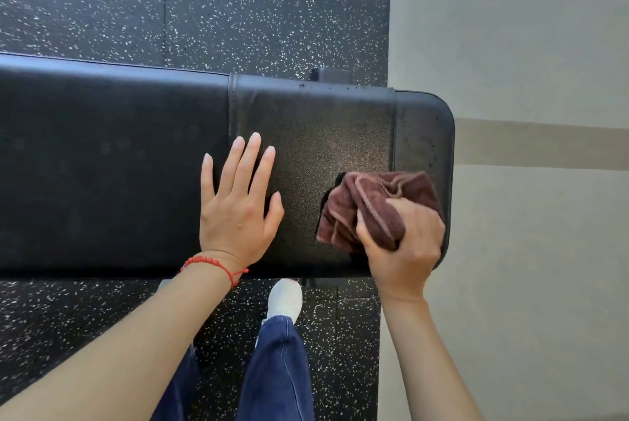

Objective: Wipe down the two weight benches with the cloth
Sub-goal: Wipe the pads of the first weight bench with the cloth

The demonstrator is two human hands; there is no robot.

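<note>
A black padded weight bench (112, 165) runs across the view from the left edge to a rounded end at the right. My left hand (238, 206) lies flat on the pad near its middle, fingers spread, with a red bead bracelet at the wrist. My right hand (405, 247) grips a bunched reddish-brown cloth (371, 206) and presses it on the pad near the bench's right end, close to the front edge. Only one bench is in view.
Black speckled rubber floor tiles (238, 12) lie beyond and in front of the bench. A pale floor area (527, 46) begins right of the tiles, under the bench's end. My legs in blue trousers and a white shoe (286, 298) stand just in front of the bench.
</note>
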